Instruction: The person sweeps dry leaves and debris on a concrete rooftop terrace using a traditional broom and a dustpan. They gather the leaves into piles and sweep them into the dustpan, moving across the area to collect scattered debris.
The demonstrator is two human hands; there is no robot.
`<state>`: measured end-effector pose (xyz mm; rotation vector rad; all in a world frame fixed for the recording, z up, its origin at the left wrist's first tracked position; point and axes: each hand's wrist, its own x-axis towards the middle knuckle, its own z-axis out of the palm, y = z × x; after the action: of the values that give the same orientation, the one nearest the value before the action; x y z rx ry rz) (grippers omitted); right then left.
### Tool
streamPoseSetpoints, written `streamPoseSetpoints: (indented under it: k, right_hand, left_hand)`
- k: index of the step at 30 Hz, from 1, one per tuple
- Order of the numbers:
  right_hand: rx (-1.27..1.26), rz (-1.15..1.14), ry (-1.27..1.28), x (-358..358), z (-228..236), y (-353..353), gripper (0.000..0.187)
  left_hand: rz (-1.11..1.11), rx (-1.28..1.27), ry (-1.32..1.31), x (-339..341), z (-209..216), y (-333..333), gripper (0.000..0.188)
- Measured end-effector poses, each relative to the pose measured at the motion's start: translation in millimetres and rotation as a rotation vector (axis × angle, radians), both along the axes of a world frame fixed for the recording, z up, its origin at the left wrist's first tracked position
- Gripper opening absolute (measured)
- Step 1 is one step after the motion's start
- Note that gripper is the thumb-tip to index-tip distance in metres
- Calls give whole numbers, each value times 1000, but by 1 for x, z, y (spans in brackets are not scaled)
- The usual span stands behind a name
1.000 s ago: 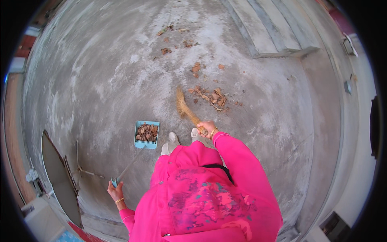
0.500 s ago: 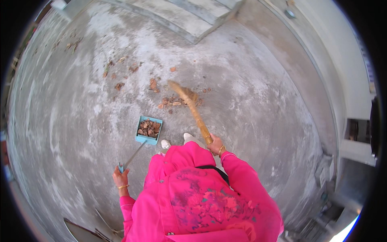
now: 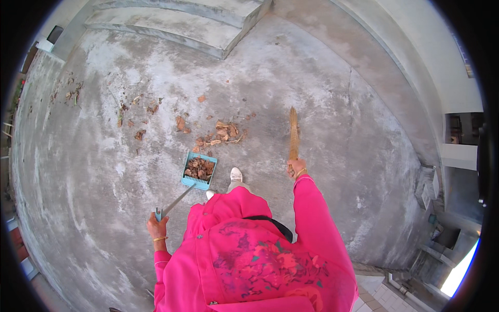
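My left hand [image 3: 157, 226] is closed round the handle end of a light blue dustpan [image 3: 185, 180] with a long grey stick. Brown dry leaves [image 3: 200, 168] lie heaped inside the pan, which rests on the concrete just ahead of my feet. In my right hand [image 3: 297, 169] is a straw broom [image 3: 294, 136], gripped by its short end and pointing away from me, off to the right of the leaves. A pile of dry leaves [image 3: 223, 132] lies on the ground just beyond the pan's open edge.
More scattered leaves [image 3: 139, 134] spread over the concrete floor [image 3: 332, 218] to the left and far left. Concrete steps [image 3: 171, 32] stand at the far side. A low wall [image 3: 358, 57] runs along the right. My white shoe [image 3: 236, 174] is close to the pan.
My right hand has swung the broom rightward, away from the leaf pile. The dustpan now sits nearer the pile, still held by my left hand. The view has shifted.
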<state>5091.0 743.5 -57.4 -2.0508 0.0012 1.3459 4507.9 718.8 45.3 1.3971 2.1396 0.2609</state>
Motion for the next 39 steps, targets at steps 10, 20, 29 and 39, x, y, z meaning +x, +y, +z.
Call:
streamPoseSetpoints:
  k: [10, 20, 29, 39]
  right_hand:
    - [-131, 376, -106, -119, -29, 47, 34]
    - [20, 536, -55, -29, 61, 36, 56]
    - [-47, 809, -615, -11, -82, 149, 30]
    - [66, 785, -100, -35, 15, 68, 50]
  left_hand:
    - [-2, 16, -59, 13, 2, 16, 32]
    - [13, 20, -12, 20, -1, 8, 32]
    - [17, -18, 5, 35, 5, 8, 34]
    - [48, -51, -34, 41, 10, 17, 33]
